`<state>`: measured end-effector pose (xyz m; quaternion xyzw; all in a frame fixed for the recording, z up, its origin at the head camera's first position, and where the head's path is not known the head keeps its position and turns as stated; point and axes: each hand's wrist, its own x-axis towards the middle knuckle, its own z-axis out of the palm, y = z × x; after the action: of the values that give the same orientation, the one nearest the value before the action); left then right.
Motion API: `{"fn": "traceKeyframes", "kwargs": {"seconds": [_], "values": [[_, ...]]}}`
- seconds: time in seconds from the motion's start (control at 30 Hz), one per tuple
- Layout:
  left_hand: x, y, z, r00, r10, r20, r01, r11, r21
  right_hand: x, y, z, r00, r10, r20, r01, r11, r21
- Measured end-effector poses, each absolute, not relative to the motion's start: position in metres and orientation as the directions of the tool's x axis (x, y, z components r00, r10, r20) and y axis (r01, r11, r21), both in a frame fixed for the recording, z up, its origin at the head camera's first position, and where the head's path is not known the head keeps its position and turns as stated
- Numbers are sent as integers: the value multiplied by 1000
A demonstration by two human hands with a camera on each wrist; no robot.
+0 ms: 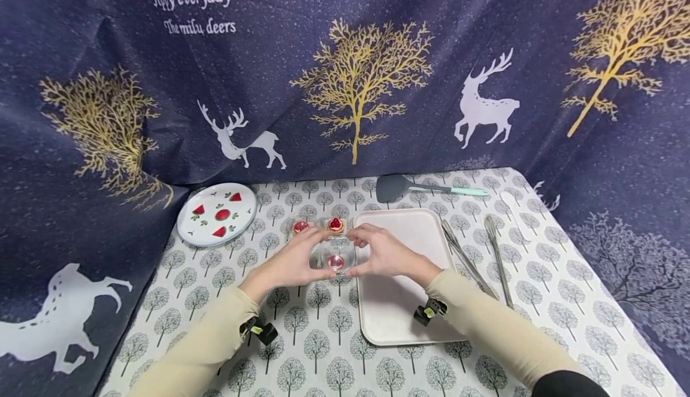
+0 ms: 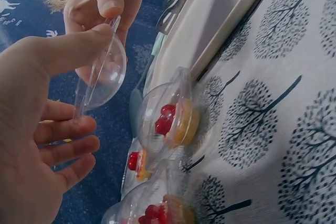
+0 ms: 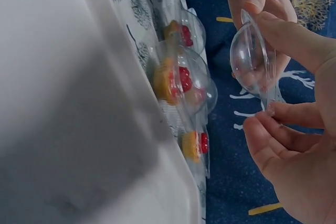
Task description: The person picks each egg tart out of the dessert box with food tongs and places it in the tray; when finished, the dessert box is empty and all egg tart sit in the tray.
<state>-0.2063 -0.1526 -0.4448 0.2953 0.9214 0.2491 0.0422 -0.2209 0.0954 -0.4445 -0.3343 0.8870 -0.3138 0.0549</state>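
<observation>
A clear plastic domed lid [image 2: 107,80] is held up between both hands, above the tablecloth. My left hand [image 1: 299,259] pinches one side of its rim between thumb and fingers; my right hand [image 1: 385,252] pinches the other side. In the right wrist view the lid [image 3: 249,59] stands on edge, with nothing inside it. Beneath the hands sit three small yellow tarts with red berries on top. Clear domes cover the nearest tart [image 2: 184,121] and another tart [image 3: 172,29]. Over the far tart [image 1: 335,224] no dome shows.
A pale rectangular tray [image 1: 404,307] lies right of the tarts. Beyond it are metal tongs [image 1: 469,259], another metal utensil [image 1: 500,262] and a white spoon-like utensil [image 1: 514,214]. A grey spatula [image 1: 393,188] lies at the back, and a watermelon-patterned plate [image 1: 207,226] at left.
</observation>
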Motion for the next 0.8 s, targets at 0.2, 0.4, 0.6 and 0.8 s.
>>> {"fn": "traceKeyframes", "kwargs": {"seconds": [0.2, 0.4, 0.6, 0.8], "values": [[-197, -152, -446, -816, 577, 47, 529, 711, 463, -214, 94, -450, -749, -649, 136, -605, 585, -540], [-190, -149, -452, -801, 597, 54, 554, 703, 445, -206, 93, -454, -746, -654, 129, -609, 590, -530], [-184, -149, -458, -799, 599, 58, 568, 718, 402, -200, 91, -458, -734, -670, 107, -621, 600, -504], [-178, -150, -461, -797, 600, 62, 570, 715, 404, -195, 89, -462, -731, -673, 112, -626, 597, -502]]}}
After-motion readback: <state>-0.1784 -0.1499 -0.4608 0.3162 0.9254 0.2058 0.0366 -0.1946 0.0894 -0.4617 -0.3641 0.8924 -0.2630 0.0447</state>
